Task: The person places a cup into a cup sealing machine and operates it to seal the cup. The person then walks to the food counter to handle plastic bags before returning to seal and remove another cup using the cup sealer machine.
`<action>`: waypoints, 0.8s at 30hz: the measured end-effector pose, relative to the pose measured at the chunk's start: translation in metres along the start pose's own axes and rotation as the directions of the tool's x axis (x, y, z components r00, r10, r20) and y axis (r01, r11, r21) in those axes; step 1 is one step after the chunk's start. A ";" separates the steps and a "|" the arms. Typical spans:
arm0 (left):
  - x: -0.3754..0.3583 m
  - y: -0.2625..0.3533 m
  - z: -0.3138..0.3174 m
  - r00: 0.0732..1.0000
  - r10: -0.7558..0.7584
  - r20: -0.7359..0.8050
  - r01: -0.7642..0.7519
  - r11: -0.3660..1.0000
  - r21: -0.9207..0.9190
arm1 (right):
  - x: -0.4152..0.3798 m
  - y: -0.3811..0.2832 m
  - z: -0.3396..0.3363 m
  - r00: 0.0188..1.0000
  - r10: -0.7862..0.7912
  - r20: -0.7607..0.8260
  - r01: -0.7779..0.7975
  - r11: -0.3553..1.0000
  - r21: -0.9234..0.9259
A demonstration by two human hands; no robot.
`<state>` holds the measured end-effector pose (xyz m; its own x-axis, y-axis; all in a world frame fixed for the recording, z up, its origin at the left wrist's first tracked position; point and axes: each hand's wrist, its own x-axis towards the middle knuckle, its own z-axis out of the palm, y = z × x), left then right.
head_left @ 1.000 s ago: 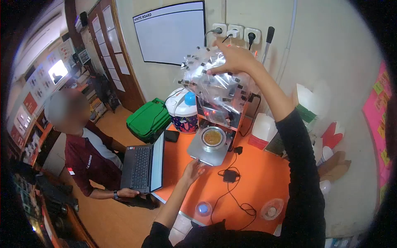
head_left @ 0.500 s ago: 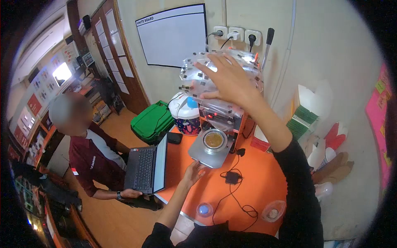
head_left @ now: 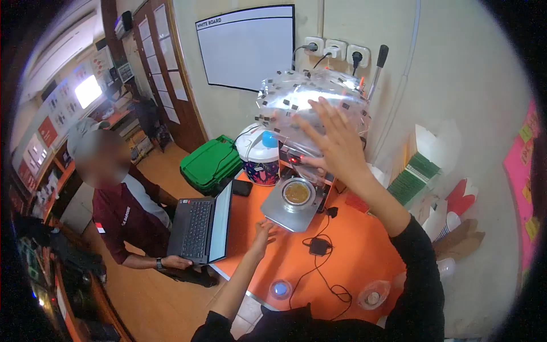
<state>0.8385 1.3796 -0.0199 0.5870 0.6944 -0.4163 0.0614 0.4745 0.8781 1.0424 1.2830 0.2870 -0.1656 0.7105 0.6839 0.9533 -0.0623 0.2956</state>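
Note:
A cup sealing machine [head_left: 313,162] stands on the orange table, with a large roll of clear film [head_left: 310,97] printed with dark marks on top. My right hand [head_left: 339,145] is raised in front of the film and the machine's front, fingers spread, holding nothing; contact with the film cannot be made out. The machine's metal tray [head_left: 279,211] is pulled out, and a cup of brownish contents [head_left: 297,194] sits in its round holder. At the tray's near left corner is my left hand [head_left: 261,239], fingers stretched out and empty.
A person [head_left: 122,211] at the left holds a laptop [head_left: 199,231] over the table's edge. Beside the machine stand a white rice cooker [head_left: 256,154] and a green box [head_left: 211,165]. A black adapter [head_left: 319,246] with its cable, a lever [head_left: 379,71] and stacked paper packaging [head_left: 416,171] are nearby.
My right hand has come down and to the right, lower than the top of the film roll. My left hand has shifted slightly left of the tray edge. The view has turned a little.

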 end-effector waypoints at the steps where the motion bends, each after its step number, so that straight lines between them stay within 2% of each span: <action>1: 0.001 0.001 0.002 1.000 -0.001 -0.004 0.001 1.000 -0.001 | 0.002 0.008 0.007 1.000 0.008 -0.016 -0.008 0.999 -0.044; 3: 0.005 0.004 0.007 0.985 0.123 -0.124 -0.107 0.986 0.129 | 0.004 0.020 0.014 0.999 0.013 -0.039 -0.016 0.996 -0.089; 4: 0.006 0.003 0.011 0.984 0.127 -0.125 -0.111 0.986 0.127 | 0.005 0.025 0.016 0.998 0.030 -0.058 -0.036 0.994 -0.107; 6: 0.009 0.001 0.017 0.975 -0.005 -0.224 -0.009 0.998 -0.059 | 0.011 0.021 0.006 0.996 0.039 -0.080 -0.049 0.991 -0.125; 7: 0.021 -0.009 0.011 0.974 -0.003 -0.227 -0.012 0.998 -0.065 | 0.010 0.016 0.000 0.991 0.055 -0.120 -0.065 0.994 -0.083; 8: 0.044 -0.030 -0.001 0.986 -0.089 -0.142 0.042 0.952 -0.305 | 0.009 0.009 -0.006 0.985 0.073 -0.158 -0.080 0.996 -0.041; 9: 0.058 -0.042 -0.007 0.988 -0.153 -0.037 0.112 0.846 -0.522 | 0.005 0.000 -0.005 0.985 0.066 -0.157 -0.074 0.997 -0.040; 10: 0.061 -0.045 -0.007 0.987 -0.154 -0.038 0.111 0.842 -0.528 | -0.004 -0.013 -0.005 0.976 0.048 -0.213 -0.046 0.999 0.017; 12: 0.068 -0.046 -0.004 0.969 -0.175 0.177 0.248 0.660 -0.709 | -0.031 -0.038 0.010 0.961 -0.010 -0.277 0.047 0.991 0.128; 13: 0.071 -0.047 -0.001 0.970 -0.168 0.173 0.241 0.653 -0.718 | -0.052 -0.051 0.033 0.956 -0.053 -0.288 0.110 0.976 0.186; 15: 0.077 -0.047 0.007 0.906 0.086 0.413 0.281 0.609 -0.742 | -0.088 -0.071 0.062 0.981 -0.192 0.016 0.174 0.919 0.355; 16: 0.060 -0.030 0.017 0.876 0.318 0.362 0.031 0.712 -0.702 | -0.106 -0.080 0.089 0.989 -0.061 0.137 -0.006 0.898 0.440; 17: 0.065 -0.021 0.026 0.853 0.397 0.339 -0.023 0.678 -0.735 | -0.117 -0.085 0.114 0.964 0.040 0.263 -0.172 0.846 0.504; 19: 0.075 -0.005 0.043 0.787 0.546 0.286 -0.116 0.588 -0.801 | -0.127 -0.084 0.144 0.964 0.112 0.239 -0.218 0.851 0.478; 20: 0.090 -0.012 0.038 0.736 0.643 0.213 -0.376 0.649 -0.661 | -0.131 -0.083 0.157 0.973 0.070 0.219 -0.174 0.848 0.501; 21: 0.107 -0.019 0.033 0.671 0.729 0.136 -0.605 0.645 -0.467 | -0.137 -0.082 0.169 0.942 0.155 0.297 -0.275 0.864 0.422; 22: 0.094 -0.007 0.034 0.759 0.640 0.121 -0.471 0.668 -0.576 | -0.139 -0.083 0.177 0.896 0.252 0.367 -0.378 0.866 0.327; 23: 0.074 0.008 0.042 0.832 0.539 0.130 -0.321 0.660 -0.679 | -0.140 -0.084 0.183 0.903 0.234 0.360 -0.360 0.870 0.336; 24: 0.057 0.022 0.049 0.888 0.430 0.163 -0.161 0.623 -0.766 | -0.138 -0.086 0.186 0.843 0.347 0.412 -0.479 0.832 0.281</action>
<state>0.9130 1.4025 -0.0127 0.6792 0.7324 0.0470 -0.6745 0.5977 0.4333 1.0299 1.3202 0.0429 0.2947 0.8658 0.4044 0.9431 -0.1954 -0.2691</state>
